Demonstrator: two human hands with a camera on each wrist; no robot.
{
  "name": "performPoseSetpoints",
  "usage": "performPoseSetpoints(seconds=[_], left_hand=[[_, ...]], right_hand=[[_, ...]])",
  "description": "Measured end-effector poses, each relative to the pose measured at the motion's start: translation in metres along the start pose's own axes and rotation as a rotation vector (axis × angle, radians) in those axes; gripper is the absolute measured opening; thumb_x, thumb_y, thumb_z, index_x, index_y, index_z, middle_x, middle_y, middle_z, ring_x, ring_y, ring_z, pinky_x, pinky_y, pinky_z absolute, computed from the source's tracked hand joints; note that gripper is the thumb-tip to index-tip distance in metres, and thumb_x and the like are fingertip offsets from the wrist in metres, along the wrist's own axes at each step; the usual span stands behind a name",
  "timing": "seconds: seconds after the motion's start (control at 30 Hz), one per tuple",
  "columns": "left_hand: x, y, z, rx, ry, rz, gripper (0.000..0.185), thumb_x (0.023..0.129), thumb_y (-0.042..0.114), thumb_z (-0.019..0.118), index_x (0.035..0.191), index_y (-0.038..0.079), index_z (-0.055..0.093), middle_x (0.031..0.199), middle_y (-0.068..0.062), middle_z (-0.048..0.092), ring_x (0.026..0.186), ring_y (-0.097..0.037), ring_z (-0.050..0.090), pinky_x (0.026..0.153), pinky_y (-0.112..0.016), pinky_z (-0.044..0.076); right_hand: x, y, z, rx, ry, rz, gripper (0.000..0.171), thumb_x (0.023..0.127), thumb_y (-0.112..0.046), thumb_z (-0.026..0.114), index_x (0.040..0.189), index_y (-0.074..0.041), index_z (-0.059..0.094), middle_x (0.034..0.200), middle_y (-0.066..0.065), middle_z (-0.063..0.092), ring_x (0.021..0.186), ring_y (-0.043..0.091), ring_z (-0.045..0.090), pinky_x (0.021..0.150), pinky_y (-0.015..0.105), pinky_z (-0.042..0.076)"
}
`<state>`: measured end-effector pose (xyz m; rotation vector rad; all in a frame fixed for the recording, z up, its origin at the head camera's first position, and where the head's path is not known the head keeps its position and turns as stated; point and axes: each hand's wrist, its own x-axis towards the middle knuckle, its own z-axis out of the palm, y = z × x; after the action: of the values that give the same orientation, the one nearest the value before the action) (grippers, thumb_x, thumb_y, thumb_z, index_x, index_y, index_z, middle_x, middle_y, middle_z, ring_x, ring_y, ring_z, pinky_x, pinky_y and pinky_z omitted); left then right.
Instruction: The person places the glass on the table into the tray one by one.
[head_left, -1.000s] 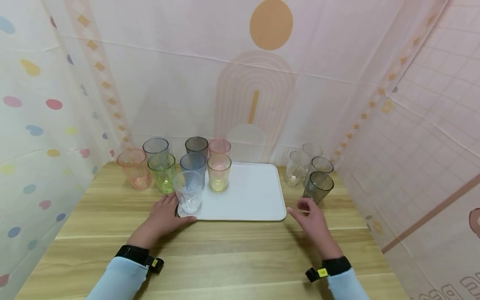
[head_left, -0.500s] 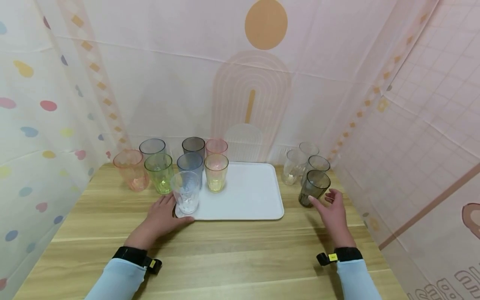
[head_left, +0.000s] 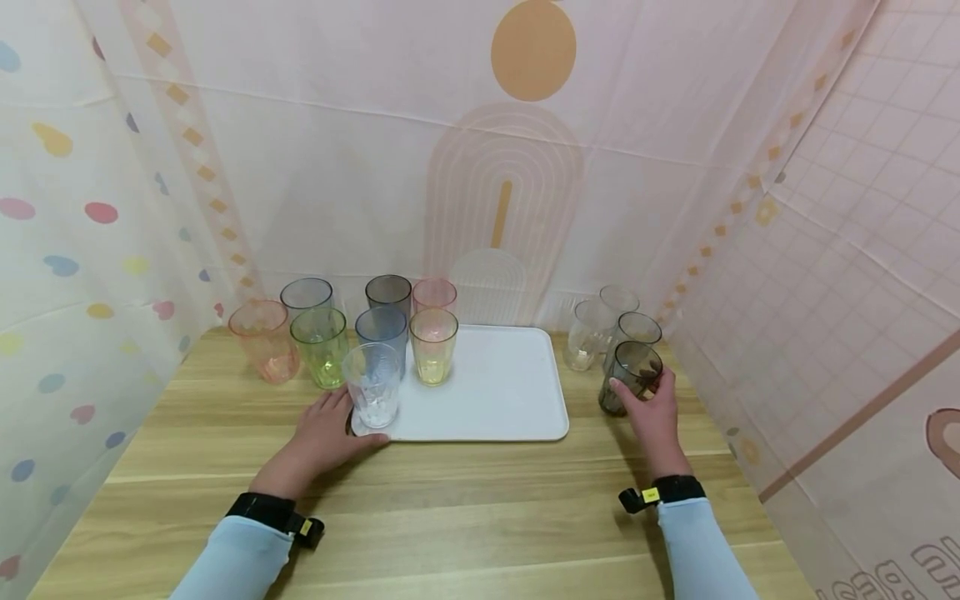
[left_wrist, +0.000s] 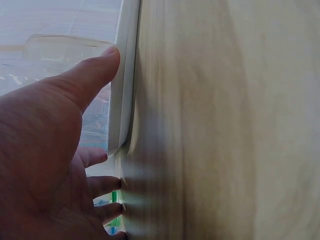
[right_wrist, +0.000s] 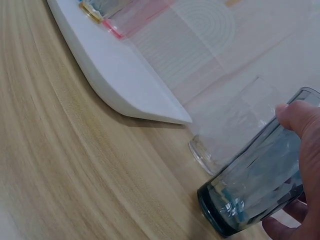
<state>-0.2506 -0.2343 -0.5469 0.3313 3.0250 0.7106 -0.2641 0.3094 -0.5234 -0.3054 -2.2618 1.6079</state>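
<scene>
At the right of the table my right hand holds a dark grey see-through glass, thumb on the near side and fingers round the far side. The glass stands upright on the wood. A white tray lies at the middle. My left hand rests at its front left corner, with the thumb along the rim and the other fingers stretched out past the side. Beside that hand a clear glass stands on the tray. A blue glass, a yellow one, a pink one and a black one stand behind it.
Left of the tray stand an orange glass, a green glass and a bluish-grey one. Several more glasses, among them a clear glass, stand behind the right hand. A printed cloth hangs round the table.
My right hand has moved from beside the tray's right edge to the dark grey glass and taken hold of it. The left hand has stayed at the tray corner.
</scene>
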Motion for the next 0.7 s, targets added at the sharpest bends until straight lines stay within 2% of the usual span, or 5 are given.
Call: performPoseSetpoints(seconds=[0.27,0.53,0.6,0.7], left_hand=[[0.0,0.004,-0.003,0.022,-0.015,-0.007,0.124,0.09,0.074,0.079,0.163,-0.016,0.034,0.169,-0.041,0.033,0.153,-0.068,0.028,0.123,-0.082,0.024],[-0.001,0.003,-0.003,0.019,-0.001,-0.001,0.122,0.091,0.069,0.081,0.164,-0.016,0.034,0.169,-0.042,0.032,0.153,-0.068,0.028,0.123,-0.082,0.025],[-0.001,0.002,-0.003,0.023,-0.001,0.001,0.122,0.091,0.07,0.081,0.164,-0.015,0.033,0.169,-0.041,0.033,0.153,-0.068,0.028,0.122,-0.082,0.025],[-0.001,0.003,-0.003,0.031,-0.003,0.006,0.124,0.091,0.073,0.079,0.165,-0.015,0.032,0.169,-0.042,0.032,0.152,-0.069,0.029,0.122,-0.082,0.026]], right_hand=[[-0.004,-0.003,-0.001,0.007,0.004,-0.024,0.086,0.101,-0.028,0.085,0.163,-0.002,0.033,0.149,0.024,0.05,0.14,0.036,0.048,0.11,0.043,0.045],[-0.019,-0.019,0.011,0.019,-0.094,-0.05,0.081,0.102,-0.022,0.084,0.162,-0.002,0.034,0.15,0.023,0.049,0.139,0.032,0.048,0.105,0.029,0.046],[-0.023,-0.025,0.018,0.014,-0.123,-0.061,0.082,0.102,-0.022,0.084,0.163,-0.002,0.033,0.153,0.022,0.048,0.14,0.031,0.047,0.107,0.031,0.048],[-0.028,-0.035,0.03,0.025,-0.17,-0.081,0.085,0.1,-0.018,0.085,0.165,-0.002,0.032,0.157,0.023,0.047,0.143,0.033,0.047,0.112,0.043,0.049]])
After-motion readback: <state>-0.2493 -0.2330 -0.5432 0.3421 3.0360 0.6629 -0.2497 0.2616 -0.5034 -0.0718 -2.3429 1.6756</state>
